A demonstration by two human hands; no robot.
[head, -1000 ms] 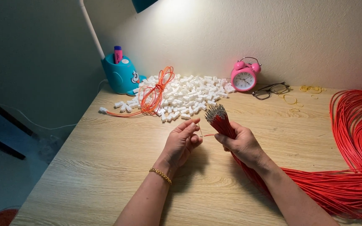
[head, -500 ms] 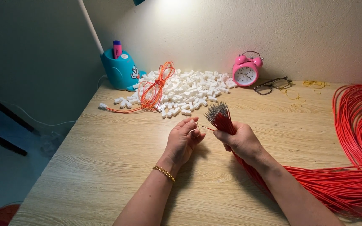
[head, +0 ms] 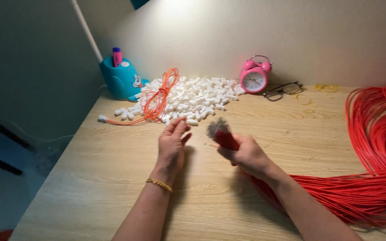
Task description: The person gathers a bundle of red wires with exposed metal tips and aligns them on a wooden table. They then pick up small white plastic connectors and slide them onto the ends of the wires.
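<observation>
The right hand (head: 246, 154) is closed around a thick bundle of red wires (head: 222, 136), just behind the bare metal tips, which point up and to the far left. The rest of the bundle runs under the right forearm and joins a big coil of red wire (head: 376, 134) on the right side of the table (head: 90, 178). The left hand (head: 173, 143) is just beside the tips, not touching them. Its fingers are together and its thumb is near them, but it seems to hold nothing; if a single thin wire is pinched there, the picture is too blurred to tell.

Farther away lies a heap of small white plastic connectors (head: 197, 96), with a loose orange wire loop (head: 159, 98) across its left part. A blue pen holder (head: 121, 80), a pink alarm clock (head: 254, 76) and a pair of glasses (head: 282, 91) stand or lie near the wall.

One risk, as a judgement: the tips are many and close together, so the left hand could pull two wires in place of one. The sharp strands could also prick a finger. If the right hand loosens, the bundle may spread and tangle with the coil.
</observation>
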